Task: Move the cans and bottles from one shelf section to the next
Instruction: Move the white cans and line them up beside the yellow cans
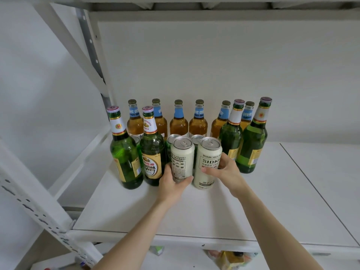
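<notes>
Left hand (171,185) wraps a smooth cylindrical white can (182,156); right hand (227,170) grips the cream can (206,162) beside it. Both are between glossy green glass bottles (152,152) on the matte shelf (194,211), with amber bottles (178,125) farther back.

The white can (208,162) reads SIDKI; one amber bottle (247,114) reads DAHE.
</notes>
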Tool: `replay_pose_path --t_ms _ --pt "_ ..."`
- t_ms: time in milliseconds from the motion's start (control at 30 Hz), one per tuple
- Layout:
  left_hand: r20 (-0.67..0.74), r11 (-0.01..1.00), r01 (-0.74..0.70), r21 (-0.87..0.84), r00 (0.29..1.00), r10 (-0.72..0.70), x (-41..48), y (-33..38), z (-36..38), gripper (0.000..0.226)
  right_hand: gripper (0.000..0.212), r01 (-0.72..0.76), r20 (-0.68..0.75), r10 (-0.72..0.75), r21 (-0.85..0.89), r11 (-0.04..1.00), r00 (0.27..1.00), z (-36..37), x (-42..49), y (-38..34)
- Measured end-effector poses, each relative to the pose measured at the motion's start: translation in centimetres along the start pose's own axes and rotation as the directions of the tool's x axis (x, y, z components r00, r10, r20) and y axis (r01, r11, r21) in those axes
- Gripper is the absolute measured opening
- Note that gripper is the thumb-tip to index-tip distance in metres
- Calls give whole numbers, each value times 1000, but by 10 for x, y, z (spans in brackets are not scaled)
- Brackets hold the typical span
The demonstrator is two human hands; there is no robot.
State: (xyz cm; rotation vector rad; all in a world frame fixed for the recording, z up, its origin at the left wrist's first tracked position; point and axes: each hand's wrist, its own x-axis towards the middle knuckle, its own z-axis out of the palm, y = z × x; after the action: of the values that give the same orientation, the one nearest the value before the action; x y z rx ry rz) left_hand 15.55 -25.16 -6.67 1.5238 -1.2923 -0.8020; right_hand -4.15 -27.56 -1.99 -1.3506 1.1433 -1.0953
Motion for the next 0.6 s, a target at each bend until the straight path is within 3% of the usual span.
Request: replay_pose_path --t_ms 200,467,600 --pt "11 998 8 -56 1000 -8 -5 1 -4 72 65 -10 16 9 37 999 1000 -5 -14 2" --pt "129 990 95 -103 988 -81 -30 10 -29 88 48 -28 -15 30 126 992 999 -3 -46 -4" --pt "210 980 164 -110 968 -139 -49 12 -46 97 42 -101 -58 110 135 986 992 1 -67 -9"
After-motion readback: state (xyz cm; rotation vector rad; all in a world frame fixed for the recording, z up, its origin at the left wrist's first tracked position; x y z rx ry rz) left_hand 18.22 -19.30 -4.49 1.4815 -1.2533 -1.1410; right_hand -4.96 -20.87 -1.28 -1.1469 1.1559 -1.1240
